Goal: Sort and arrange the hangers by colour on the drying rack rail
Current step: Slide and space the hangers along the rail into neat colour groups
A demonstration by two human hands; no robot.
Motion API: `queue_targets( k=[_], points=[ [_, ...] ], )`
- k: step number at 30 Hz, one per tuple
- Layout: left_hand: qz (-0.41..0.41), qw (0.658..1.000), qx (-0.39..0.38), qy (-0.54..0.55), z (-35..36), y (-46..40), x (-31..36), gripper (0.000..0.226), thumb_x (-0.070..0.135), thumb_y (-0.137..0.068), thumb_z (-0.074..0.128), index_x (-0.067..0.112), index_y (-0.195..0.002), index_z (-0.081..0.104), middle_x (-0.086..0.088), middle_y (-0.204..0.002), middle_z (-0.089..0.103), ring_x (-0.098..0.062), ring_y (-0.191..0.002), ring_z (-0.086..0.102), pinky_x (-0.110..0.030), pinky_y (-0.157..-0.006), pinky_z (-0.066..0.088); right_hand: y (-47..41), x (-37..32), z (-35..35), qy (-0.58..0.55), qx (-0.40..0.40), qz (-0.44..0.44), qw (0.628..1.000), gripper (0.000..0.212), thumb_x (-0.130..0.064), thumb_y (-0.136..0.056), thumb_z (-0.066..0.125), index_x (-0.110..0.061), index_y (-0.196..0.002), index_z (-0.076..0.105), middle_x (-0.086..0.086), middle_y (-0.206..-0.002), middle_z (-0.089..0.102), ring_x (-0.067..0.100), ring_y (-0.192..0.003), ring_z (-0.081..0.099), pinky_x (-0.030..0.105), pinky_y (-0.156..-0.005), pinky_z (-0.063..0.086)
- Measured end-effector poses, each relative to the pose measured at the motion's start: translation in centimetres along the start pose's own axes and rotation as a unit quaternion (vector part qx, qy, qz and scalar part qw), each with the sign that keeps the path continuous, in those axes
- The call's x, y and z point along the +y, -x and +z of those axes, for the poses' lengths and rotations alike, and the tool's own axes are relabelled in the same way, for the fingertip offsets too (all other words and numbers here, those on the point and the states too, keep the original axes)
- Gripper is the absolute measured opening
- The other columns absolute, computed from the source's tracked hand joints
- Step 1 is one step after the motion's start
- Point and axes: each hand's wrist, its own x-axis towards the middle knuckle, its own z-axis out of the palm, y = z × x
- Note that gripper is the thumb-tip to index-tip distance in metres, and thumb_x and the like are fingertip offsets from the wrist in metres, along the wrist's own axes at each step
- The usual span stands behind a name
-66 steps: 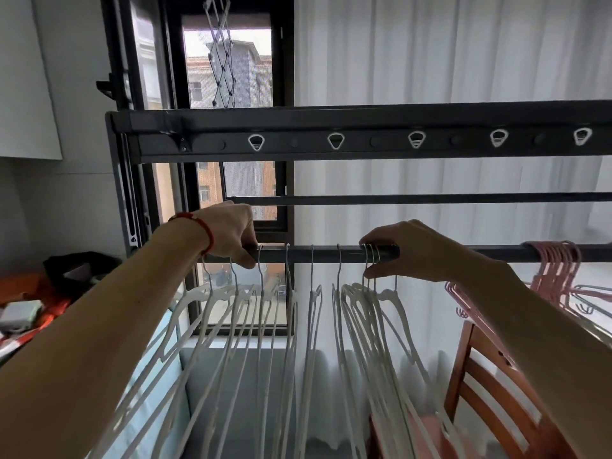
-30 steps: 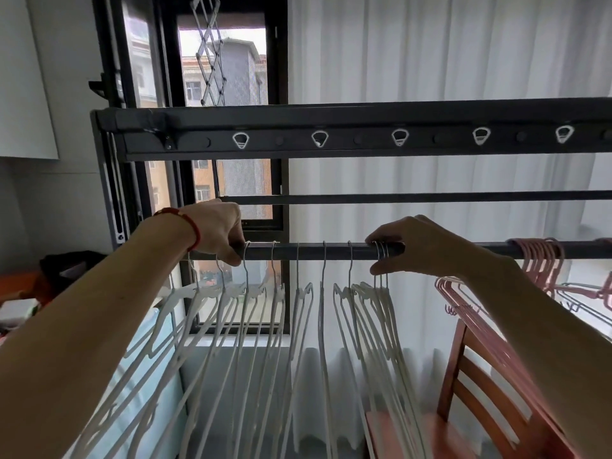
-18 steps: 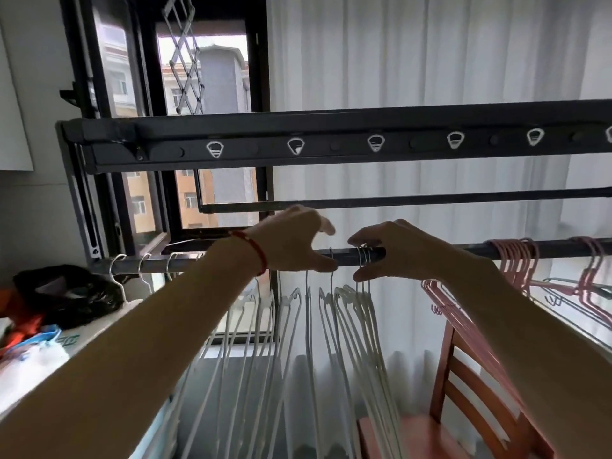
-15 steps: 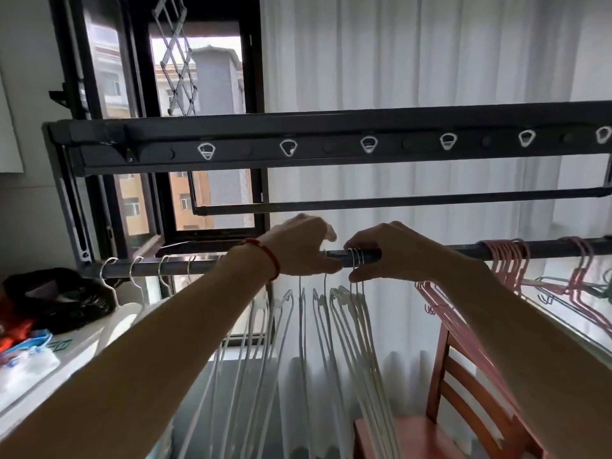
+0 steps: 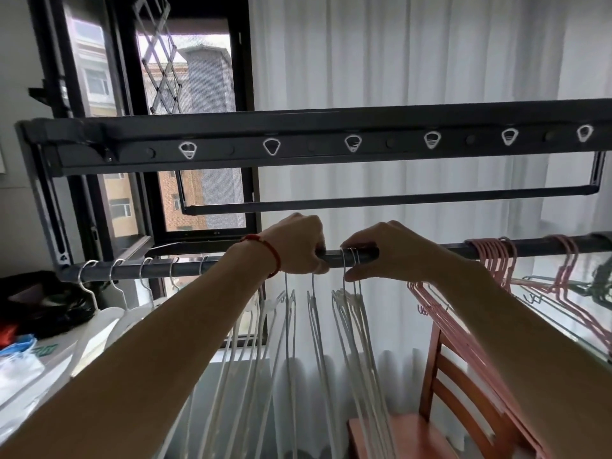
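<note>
A dark rail [image 5: 530, 247] runs across the drying rack at hand height. Several white hangers [image 5: 351, 313] hang from its middle, bunched under my hands. My left hand [image 5: 298, 248], with a red string at the wrist, grips the rail and the white hanger hooks just left of centre. My right hand [image 5: 381, 253] grips the rail over a tight bundle of white hooks [image 5: 351, 256]. More white hangers [image 5: 116, 303] hang spaced out at the rail's left end. Pink hangers [image 5: 493, 260] cluster to the right, a second pink group [image 5: 566, 263] further right.
The rack's upper bar [image 5: 331, 140] with white clip holes crosses above, a thinner bar [image 5: 281, 204] behind. A wooden chair [image 5: 447, 385] stands below right. A window [image 5: 185, 77] and white curtain [image 5: 397, 61] lie behind. Bags and clutter [image 5: 36, 313] sit at the left.
My left hand has slid right along the rail, pushing white hangers towards my right hand. The two hands now sit almost together. The view has shifted, showing spaced white hooks at the left end.
</note>
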Motion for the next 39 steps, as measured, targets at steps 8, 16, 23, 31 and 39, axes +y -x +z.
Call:
queue_targets(
  k=[8,16,23,31,39],
  points=[
    [-0.010,1.000,-0.005,0.027,0.0,0.2,-0.6,0.023,0.033,-0.082,0.078,0.020,-0.101,0.079,-0.001,-0.101,0.069,-0.016,-0.103,0.058,-0.024,-0.074,0.039,-0.6,-0.5,0.6,-0.011,0.001,-0.007,1.000,0.046,-0.052,-0.076,0.079,-0.029,-0.114,0.068,-0.016,-0.083,0.065,0.003,-0.074,0.062,0.016,-0.068,0.045],
    [-0.007,1.000,-0.016,0.023,-0.4,0.4,-1.1,0.024,0.035,-0.082,0.078,0.022,-0.102,0.079,0.000,-0.102,0.069,-0.014,-0.103,0.056,-0.020,-0.071,0.035,-1.1,-0.7,1.3,-0.020,-0.002,-0.011,1.000,0.056,-0.056,-0.074,0.078,-0.029,-0.121,0.066,-0.023,-0.081,0.061,-0.003,-0.073,0.061,0.011,-0.067,0.042],
    [-0.006,1.000,-0.029,-0.001,-0.9,0.5,-0.9,0.023,0.037,-0.081,0.078,0.022,-0.098,0.080,0.003,-0.087,0.071,-0.011,-0.091,0.062,-0.019,-0.066,0.040,-0.4,-0.6,0.2,-0.020,-0.004,-0.013,1.000,0.042,-0.053,-0.076,0.078,-0.030,-0.111,0.068,-0.012,-0.090,0.069,0.006,-0.082,0.064,0.029,-0.076,0.054],
    [-0.006,0.999,-0.043,-0.010,-1.0,0.6,-1.3,0.027,0.040,-0.081,0.078,0.020,-0.100,0.079,0.001,-0.096,0.072,-0.016,-0.102,0.063,-0.027,-0.080,0.043,0.5,0.5,-0.3,-0.021,-0.002,0.009,1.000,0.041,-0.052,-0.076,0.078,-0.033,-0.111,0.068,-0.016,-0.089,0.069,0.004,-0.082,0.064,0.025,-0.078,0.054],
    [-0.003,0.999,-0.045,-0.019,-1.0,0.5,-1.4,0.029,0.039,-0.082,0.078,0.019,-0.103,0.079,-0.002,-0.107,0.071,-0.018,-0.111,0.060,-0.027,-0.085,0.039,0.7,0.6,-0.4,-0.020,-0.001,0.015,1.000,0.040,-0.052,-0.075,0.078,-0.034,-0.110,0.068,-0.017,-0.088,0.069,0.003,-0.080,0.064,0.022,-0.076,0.053]
  ],
)
